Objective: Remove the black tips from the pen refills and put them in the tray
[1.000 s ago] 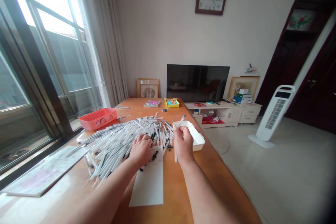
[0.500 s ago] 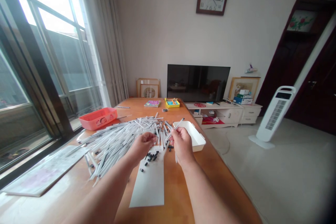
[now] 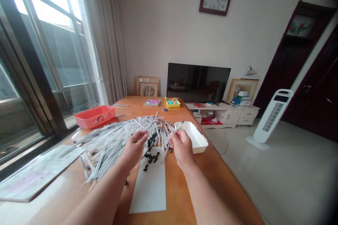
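My right hand (image 3: 182, 146) is closed in a pinch around a slim whitish pen (image 3: 180, 125), whose dark tip points up and away. Left of it, my left hand (image 3: 136, 146) has its thumb and fingertips pressed together; whatever they hold is too small to make out. A large heap of whitish pen barrels (image 3: 113, 140) spreads beyond and left of my hands. Small black caps (image 3: 150, 158) lie on a white paper sheet (image 3: 148, 193) between my forearms. More black pieces (image 3: 152, 141) sit at the heap's near edge.
A white tray (image 3: 199, 142) stands just beyond my right hand, by the table's right edge. At the left are a red plastic basket (image 3: 96, 116) and a large booklet (image 3: 37, 175). A yellow box (image 3: 172, 103) and a book (image 3: 152, 102) lie at the far end.
My left hand has moved a little left, away from my right hand, which still holds the pen. The black caps on the paper have shifted slightly, and more black pieces show between my hands.
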Available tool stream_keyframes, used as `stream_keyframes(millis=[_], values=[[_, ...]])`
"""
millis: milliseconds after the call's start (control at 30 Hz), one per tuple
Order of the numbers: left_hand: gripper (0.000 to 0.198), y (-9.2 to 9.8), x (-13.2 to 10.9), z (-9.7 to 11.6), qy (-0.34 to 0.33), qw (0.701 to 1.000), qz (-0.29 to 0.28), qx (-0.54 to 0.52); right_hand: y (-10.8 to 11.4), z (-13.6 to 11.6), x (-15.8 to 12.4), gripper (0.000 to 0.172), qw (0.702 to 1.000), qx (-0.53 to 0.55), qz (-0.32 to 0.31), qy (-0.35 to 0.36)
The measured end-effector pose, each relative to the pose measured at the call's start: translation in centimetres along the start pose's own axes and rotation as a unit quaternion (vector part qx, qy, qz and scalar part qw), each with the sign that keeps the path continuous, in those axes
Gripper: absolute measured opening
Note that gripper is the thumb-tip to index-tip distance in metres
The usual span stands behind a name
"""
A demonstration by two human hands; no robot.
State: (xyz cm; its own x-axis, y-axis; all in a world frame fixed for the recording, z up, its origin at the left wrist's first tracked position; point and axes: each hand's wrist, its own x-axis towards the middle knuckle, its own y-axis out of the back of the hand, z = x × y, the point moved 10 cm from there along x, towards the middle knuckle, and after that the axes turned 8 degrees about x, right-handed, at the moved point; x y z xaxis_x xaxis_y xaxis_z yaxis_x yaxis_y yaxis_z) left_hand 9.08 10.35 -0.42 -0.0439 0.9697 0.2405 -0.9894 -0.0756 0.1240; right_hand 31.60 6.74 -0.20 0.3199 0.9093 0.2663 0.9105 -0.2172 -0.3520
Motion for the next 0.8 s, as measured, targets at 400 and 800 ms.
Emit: stream_keyframes(millis=[400, 800], values=[[0.034, -4.1, -2.9, 1.0, 0.071, 0.977, -0.186, -0.083, -1.5, -1.6, -1.3, 0.034, 0.994, 0.105, -0.017, -0.027], [0.032, -5.1, -3.7, 0.6, 0.127, 0.951, -0.211, -0.186, -1.4, -1.6, -1.4, 0.033, 0.994, 0.105, -0.006, -0.031]])
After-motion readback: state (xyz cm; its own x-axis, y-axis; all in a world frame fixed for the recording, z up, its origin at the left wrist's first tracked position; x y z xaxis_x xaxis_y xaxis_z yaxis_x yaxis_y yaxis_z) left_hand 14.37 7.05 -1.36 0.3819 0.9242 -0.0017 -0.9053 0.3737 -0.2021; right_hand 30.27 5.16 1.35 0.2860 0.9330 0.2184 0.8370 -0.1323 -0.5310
